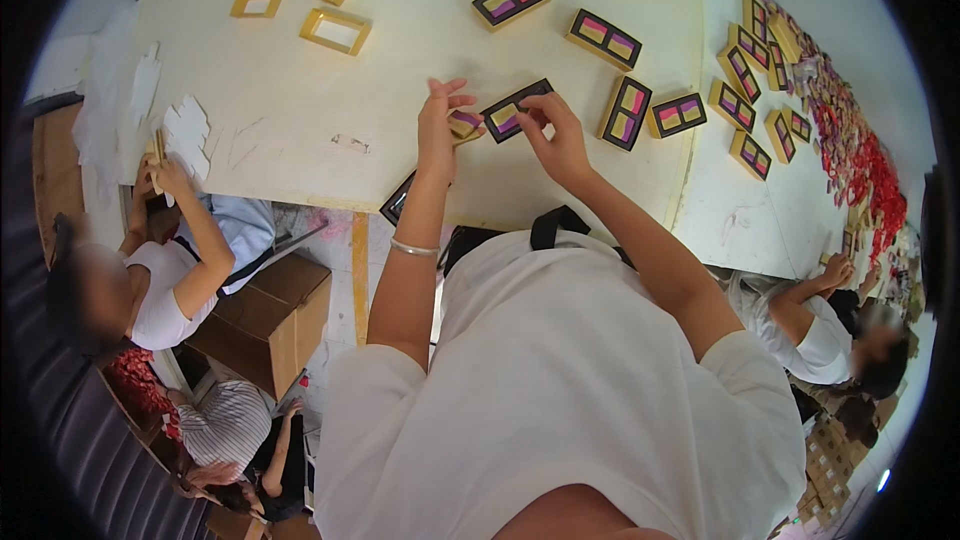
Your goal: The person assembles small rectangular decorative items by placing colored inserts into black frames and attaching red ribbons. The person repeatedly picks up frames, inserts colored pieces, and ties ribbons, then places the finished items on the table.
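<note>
My left hand [438, 130] holds a small purple-and-gold piece [464, 123] low in its palm, with several fingers stretched past it. Just to its right, over the white table, is a black two-compartment tray [530, 93]. A purple-and-gold piece [504, 121] fills the tray's left compartment. The fingers of my right hand [558, 140] are bent together over the tray's right compartment and hide what is in it. Whether they pinch the tray or a small piece cannot be made out. Partly behind my left wrist, another black tray [397, 200] lies at the table's near edge.
Filled black-and-gold boxes [510, 0] lie ahead and to the right, one of them [625, 112] close beside my right hand. Empty gold frames [336, 31] lie far left. Red ribbon-like scraps [868, 175] heap at the far right. Co-workers sit left and right; a cardboard box [270, 325] stands left.
</note>
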Demonstrator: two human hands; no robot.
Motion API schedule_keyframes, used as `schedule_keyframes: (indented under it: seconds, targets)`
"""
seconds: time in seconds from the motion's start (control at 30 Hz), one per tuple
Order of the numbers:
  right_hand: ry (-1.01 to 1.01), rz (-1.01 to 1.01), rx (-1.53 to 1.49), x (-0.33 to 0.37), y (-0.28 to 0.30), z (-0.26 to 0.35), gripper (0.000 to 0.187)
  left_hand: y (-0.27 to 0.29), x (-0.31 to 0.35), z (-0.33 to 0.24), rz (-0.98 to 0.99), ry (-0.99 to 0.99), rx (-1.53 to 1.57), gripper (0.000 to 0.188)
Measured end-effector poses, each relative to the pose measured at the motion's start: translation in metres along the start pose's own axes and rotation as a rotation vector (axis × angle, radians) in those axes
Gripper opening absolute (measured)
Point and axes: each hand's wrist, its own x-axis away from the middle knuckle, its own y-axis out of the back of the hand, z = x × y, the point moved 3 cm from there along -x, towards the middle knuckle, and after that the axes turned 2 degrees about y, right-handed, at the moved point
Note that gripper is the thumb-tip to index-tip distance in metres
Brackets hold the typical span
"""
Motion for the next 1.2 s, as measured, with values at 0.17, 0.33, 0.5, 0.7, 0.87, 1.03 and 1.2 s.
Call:
schedule_keyframes:
  seconds: [0.17,0.33,0.5,0.7,0.87,1.03,1.2]
  targets:
    - [0.351,0.134,0.053,0.015,-0.001,0.050,0.042,-0.020,0.032,-0.015,0.160,0.008,0.126,0.068]
    - [0.246,0.245,0.005,0.015,0.001,0.052,0.039,-0.037,0.047,-0.016,0.230,-0.024,0.080,0.067]
    - [0.131,0.079,-0.046,0.024,0.007,0.041,0.024,-0.032,0.046,0.005,0.240,0.168,0.173,0.059]
    - [0.249,0.023,0.289,0.028,0.025,0.035,0.018,-0.029,0.066,0.021,0.236,0.372,0.123,0.040]
    - [0.308,0.213,0.066,0.040,0.014,0.045,0.032,-0.017,0.063,0.018,0.241,0.243,0.218,0.019]
    - [0.130,0.194,-0.086,0.032,0.023,0.054,0.041,-0.008,0.071,-0.003,0.278,0.136,0.094,0.026]
    - [0.294,0.576,-0.100,0.039,0.004,0.071,0.035,0.013,0.085,-0.014,0.392,0.294,-0.066,0.028]
